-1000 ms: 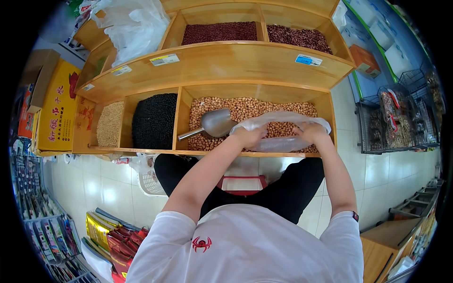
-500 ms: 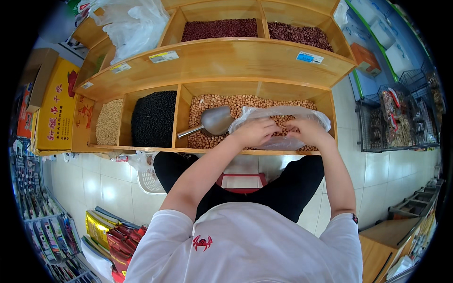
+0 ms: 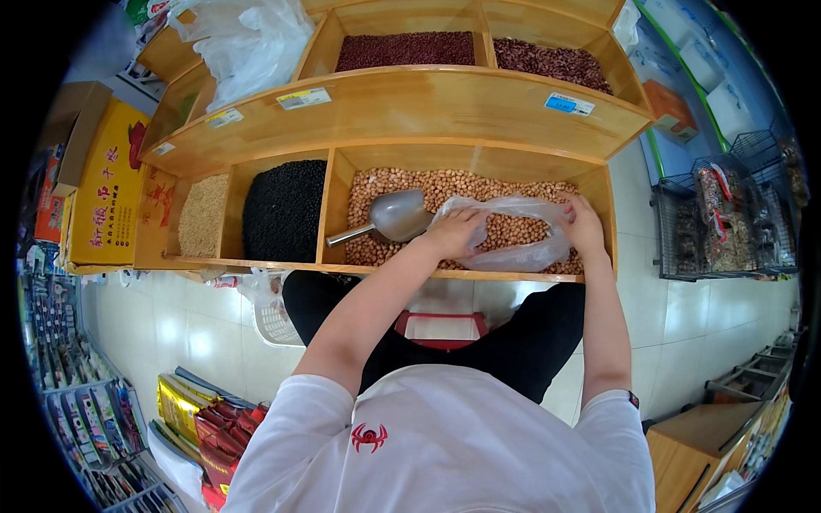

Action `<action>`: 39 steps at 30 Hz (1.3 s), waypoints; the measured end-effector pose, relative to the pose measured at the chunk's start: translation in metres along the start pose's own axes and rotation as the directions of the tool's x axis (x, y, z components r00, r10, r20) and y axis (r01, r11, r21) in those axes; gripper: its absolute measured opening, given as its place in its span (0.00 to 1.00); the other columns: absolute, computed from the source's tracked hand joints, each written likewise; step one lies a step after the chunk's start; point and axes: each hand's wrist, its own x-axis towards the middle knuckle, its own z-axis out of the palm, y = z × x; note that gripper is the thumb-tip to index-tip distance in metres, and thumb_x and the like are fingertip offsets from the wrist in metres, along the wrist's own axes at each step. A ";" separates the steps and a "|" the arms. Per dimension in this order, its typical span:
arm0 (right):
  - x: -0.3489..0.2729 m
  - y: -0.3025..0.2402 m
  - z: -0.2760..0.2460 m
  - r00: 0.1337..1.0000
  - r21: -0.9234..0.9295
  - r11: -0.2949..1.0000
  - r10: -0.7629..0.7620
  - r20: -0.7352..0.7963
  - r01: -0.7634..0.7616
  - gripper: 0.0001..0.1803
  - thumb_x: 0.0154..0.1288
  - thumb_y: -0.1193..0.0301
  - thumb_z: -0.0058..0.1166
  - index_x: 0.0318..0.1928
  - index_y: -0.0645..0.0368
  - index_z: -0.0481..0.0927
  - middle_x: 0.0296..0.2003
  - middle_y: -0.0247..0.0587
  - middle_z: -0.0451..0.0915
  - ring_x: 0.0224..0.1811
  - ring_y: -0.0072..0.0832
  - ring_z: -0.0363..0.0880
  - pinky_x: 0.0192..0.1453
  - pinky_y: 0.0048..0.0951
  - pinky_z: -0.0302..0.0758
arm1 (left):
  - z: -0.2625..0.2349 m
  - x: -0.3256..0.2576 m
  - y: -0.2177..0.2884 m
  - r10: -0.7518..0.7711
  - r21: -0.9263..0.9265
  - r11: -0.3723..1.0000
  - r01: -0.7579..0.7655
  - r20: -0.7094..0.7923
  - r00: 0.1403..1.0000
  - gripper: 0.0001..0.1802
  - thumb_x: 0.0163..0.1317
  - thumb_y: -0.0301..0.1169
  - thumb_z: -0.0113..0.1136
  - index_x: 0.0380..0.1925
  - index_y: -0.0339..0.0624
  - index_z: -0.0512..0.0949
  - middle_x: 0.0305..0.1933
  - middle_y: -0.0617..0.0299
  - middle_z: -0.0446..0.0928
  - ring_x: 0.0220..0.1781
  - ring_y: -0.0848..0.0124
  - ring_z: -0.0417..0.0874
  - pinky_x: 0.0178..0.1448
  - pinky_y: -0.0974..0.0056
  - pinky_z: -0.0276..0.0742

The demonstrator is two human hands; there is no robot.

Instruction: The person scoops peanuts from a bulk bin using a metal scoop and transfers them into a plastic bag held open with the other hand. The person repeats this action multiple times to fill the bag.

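Observation:
A clear plastic bag (image 3: 522,254) lies spread across a wooden bin of round tan beans or nuts (image 3: 453,181), its mouth pulled wide. My left hand (image 3: 459,232) is closed on the left part of the bag's rim. At the right end of the mouth, my right hand (image 3: 585,226) grips the opposite edge, thumb and fingers pinched on the film. More of the tan beans or nuts show between the hands, through or inside the mouth. Just left of my left hand, a metal scoop (image 3: 400,215) rests on the pile, its handle pointing to the bin's lower left corner.
Left of this bin are compartments of black beans (image 3: 285,212) and pale grains (image 3: 203,217). A higher shelf holds dark red beans (image 3: 406,51) and a heap of plastic bags (image 3: 256,53). Wire baskets (image 3: 727,218) stand right, a yellow carton (image 3: 109,188) left, a red-framed stool (image 3: 440,329) below.
My hands were close together over the bag; they have moved apart, the right one to the right, stretching the mouth wider. The scoop stays on the pile.

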 end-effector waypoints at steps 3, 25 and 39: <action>0.004 0.011 -0.001 0.979 0.087 0.995 -0.035 -0.199 0.053 0.23 0.54 0.75 0.69 0.53 0.53 0.81 0.41 0.42 0.77 0.42 0.37 0.78 0.48 0.37 0.78 | -0.011 -0.003 0.008 0.158 0.042 0.987 -0.155 -0.077 0.984 0.45 0.50 0.35 0.74 0.70 0.50 0.65 0.73 0.57 0.64 0.76 0.54 0.59 0.78 0.50 0.58; 0.004 0.045 0.018 0.995 -0.055 0.998 -0.035 -0.096 0.030 0.14 0.57 0.72 0.65 0.46 0.58 0.84 0.55 0.47 0.75 0.59 0.47 0.74 0.64 0.42 0.73 | -0.077 -0.117 -0.049 -0.707 0.267 0.653 0.709 -0.123 0.697 0.34 0.57 0.41 0.71 0.57 0.34 0.68 0.49 0.41 0.79 0.52 0.45 0.83 0.55 0.49 0.80; 0.006 0.052 0.017 0.993 0.150 0.988 -0.061 0.101 0.045 0.06 0.63 0.76 0.58 0.40 0.63 0.82 0.40 0.50 0.80 0.43 0.44 0.82 0.49 0.38 0.78 | -0.090 -0.143 -0.049 -0.672 0.193 0.717 0.670 -0.063 0.738 0.21 0.67 0.45 0.59 0.43 0.34 0.79 0.42 0.42 0.83 0.48 0.46 0.83 0.53 0.48 0.78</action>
